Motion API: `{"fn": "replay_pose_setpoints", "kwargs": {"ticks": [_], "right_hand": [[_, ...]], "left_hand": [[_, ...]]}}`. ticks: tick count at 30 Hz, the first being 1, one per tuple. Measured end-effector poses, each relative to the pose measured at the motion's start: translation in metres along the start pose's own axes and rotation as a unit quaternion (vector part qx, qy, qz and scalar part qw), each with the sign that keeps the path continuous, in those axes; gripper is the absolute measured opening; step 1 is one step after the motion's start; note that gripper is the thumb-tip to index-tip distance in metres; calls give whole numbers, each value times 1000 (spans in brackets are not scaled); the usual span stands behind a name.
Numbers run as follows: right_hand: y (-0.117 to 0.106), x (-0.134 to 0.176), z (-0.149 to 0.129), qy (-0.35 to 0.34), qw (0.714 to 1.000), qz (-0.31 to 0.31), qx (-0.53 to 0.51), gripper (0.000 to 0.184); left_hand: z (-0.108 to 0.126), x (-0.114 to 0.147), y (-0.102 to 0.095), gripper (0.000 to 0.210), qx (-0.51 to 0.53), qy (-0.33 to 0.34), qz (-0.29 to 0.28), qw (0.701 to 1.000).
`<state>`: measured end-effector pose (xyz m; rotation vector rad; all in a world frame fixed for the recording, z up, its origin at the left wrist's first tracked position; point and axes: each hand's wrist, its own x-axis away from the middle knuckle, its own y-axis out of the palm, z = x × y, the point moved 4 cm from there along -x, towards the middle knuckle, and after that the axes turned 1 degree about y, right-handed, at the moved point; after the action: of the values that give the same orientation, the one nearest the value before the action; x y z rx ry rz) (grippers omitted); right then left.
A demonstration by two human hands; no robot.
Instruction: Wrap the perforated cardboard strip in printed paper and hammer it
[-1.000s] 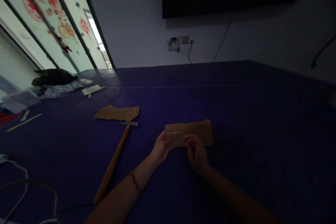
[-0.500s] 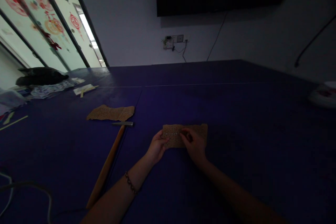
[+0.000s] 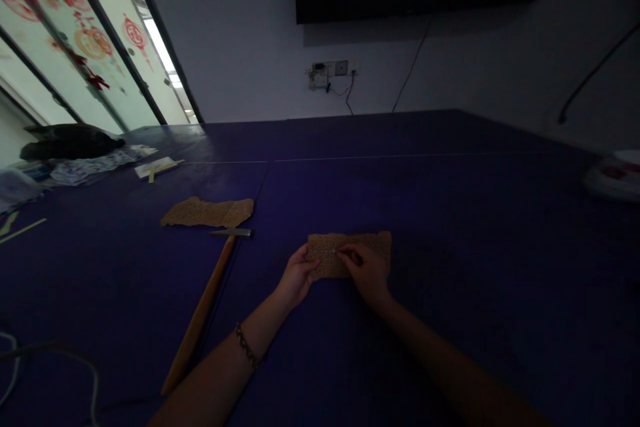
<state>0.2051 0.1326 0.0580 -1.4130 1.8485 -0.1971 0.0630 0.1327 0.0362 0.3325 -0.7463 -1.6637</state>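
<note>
My left hand (image 3: 296,275) grips the left edge of a brown perforated sheet (image 3: 367,240), thumb on top. The sheet looks stiff and dotted with small holes, and a row of pale marks runs along its left half. Over the middle of the sheet is my right hand (image 3: 367,273), thumb and forefinger pinched at the end of that row. Whatever is between those fingertips is too small to make out. A hammer (image 3: 203,307) with a long wooden handle lies left of my left forearm, and beyond its head rests a second brown sheet (image 3: 207,212) with wavy edges.
The table has a dark blue-purple cover (image 3: 450,213). A black bag (image 3: 73,141), patterned plastic (image 3: 95,167) and pale strips (image 3: 160,167) lie at the far left. Grey cables (image 3: 60,349) loop at the lower left. A whitish bundle (image 3: 615,177) stands at the right edge.
The whole view has shifted slightly. My right hand's pinching fingertips stay at the row of pale marks, a little lower against the sheet. My left hand keeps its hold.
</note>
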Motion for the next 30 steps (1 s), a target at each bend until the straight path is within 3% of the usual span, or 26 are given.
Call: {"fn": "replay_pose_setpoints", "kwargs": {"ticks": [8, 20, 30], "right_hand": [[0, -1, 2, 33, 999, 8, 1, 21], [-1, -1, 1, 8, 1000, 10, 5, 18], [3, 1, 1, 13, 1000, -1, -27, 17]], "left_hand": [[-1, -1, -1, 39, 1, 1, 3, 1000], [-1, 0, -1, 38, -3, 6, -22, 1000], [-1, -2, -2, 40, 3, 0, -10, 1000]]}}
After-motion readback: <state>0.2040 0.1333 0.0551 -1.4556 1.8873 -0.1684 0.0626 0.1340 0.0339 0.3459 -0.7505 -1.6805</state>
